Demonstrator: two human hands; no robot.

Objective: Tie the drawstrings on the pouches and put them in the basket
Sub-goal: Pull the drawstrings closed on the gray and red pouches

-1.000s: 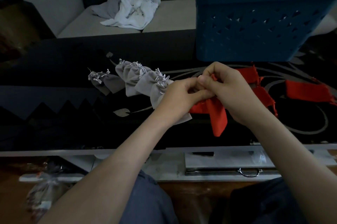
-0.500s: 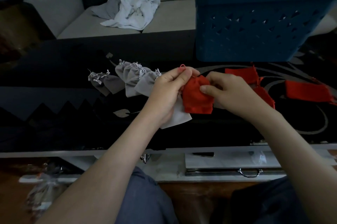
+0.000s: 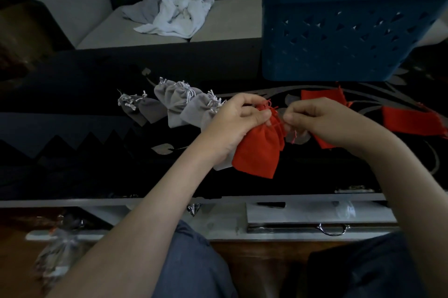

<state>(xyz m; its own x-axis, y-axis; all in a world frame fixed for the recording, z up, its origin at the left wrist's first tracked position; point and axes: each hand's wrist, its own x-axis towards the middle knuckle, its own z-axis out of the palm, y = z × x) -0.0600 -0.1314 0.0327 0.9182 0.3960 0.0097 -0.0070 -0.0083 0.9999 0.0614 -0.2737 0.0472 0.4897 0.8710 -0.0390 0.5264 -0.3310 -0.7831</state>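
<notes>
A red pouch point(image 3: 258, 149) hangs above the black table, its gathered neck gripped by my left hand point(image 3: 236, 120). My right hand point(image 3: 322, 120) pinches the pouch's thin red drawstring point(image 3: 278, 125) just to the right of the neck. A row of several grey pouches point(image 3: 179, 103) with cinched tops lies to the left of my hands. More red pouches point(image 3: 412, 120) lie flat on the right, one point(image 3: 322, 95) behind my right hand. The blue perforated basket point(image 3: 344, 31) stands at the back right of the table.
The black patterned table point(image 3: 72, 115) has a pale front edge point(image 3: 72, 202). Behind it is a light sofa with a crumpled white cloth point(image 3: 179, 14). A flat metal case with a handle point(image 3: 320, 222) lies on the shelf below.
The red pouch has turned neck-up and its mouth is now gathered. My right hand has pulled away to the right with the drawstring; my left keeps the neck.
</notes>
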